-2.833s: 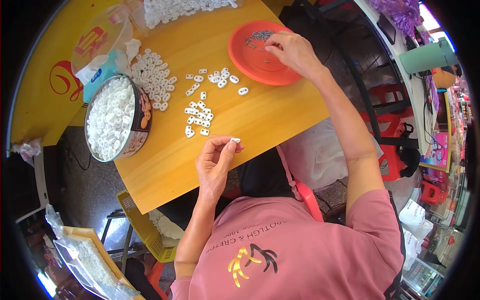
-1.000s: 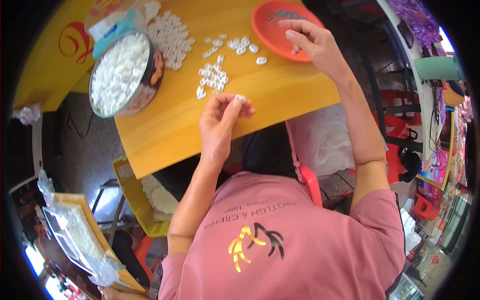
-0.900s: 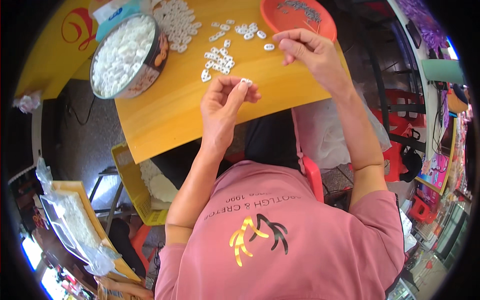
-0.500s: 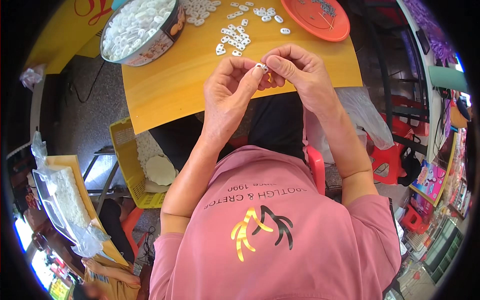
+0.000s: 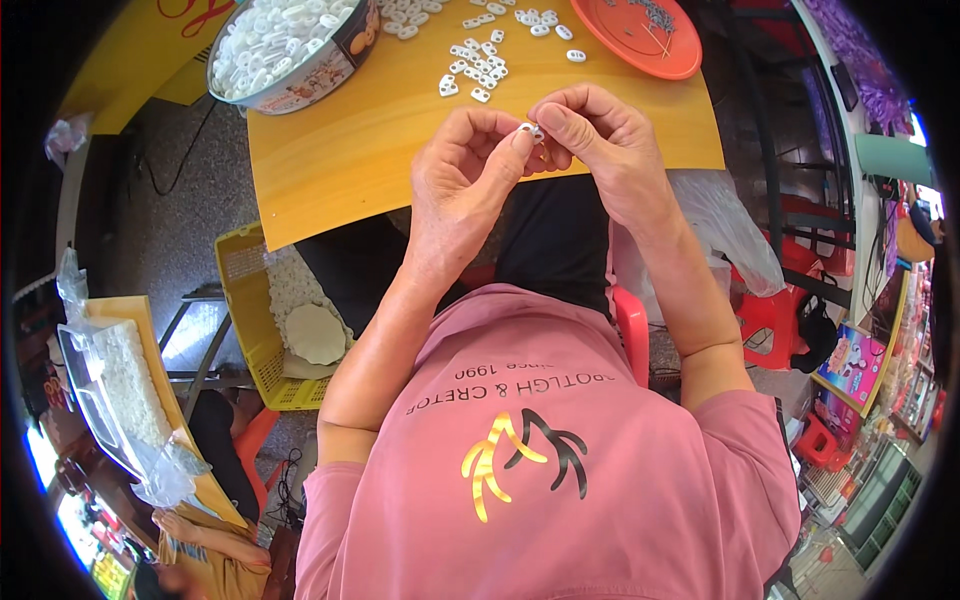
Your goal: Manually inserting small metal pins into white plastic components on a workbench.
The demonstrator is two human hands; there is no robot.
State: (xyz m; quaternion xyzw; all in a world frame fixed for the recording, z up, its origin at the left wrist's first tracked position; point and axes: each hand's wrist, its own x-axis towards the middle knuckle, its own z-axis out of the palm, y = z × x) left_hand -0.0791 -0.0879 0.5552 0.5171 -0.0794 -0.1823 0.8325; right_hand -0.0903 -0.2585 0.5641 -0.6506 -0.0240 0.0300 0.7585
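Above the near edge of the wooden table (image 5: 340, 175), my left hand (image 5: 455, 175) pinches a small white plastic piece with holes (image 5: 531, 130) between thumb and forefinger. My right hand (image 5: 615, 145) meets it from the other side, thumb and forefinger pressed together at the piece's edge. Whatever lies between those right fingertips is too small and covered to name. Beyond the hands, several similar white two-holed pieces (image 5: 480, 68) lie in a loose cluster. Small grey metal bits (image 5: 655, 14) lie on a red plate (image 5: 675, 68) at the far right.
A round tin (image 5: 318, 88) heaped with white pieces stands at the far left of the table. Below on the left is a yellow plastic crate (image 5: 240, 300) holding more white pieces. A red chair (image 5: 632, 335) and a clear plastic bag (image 5: 735, 235) are by my right side.
The view has shifted slightly, so the table things sit a little higher in the picture. Both hands keep hold at the white piece, with a small shift of the fingers.
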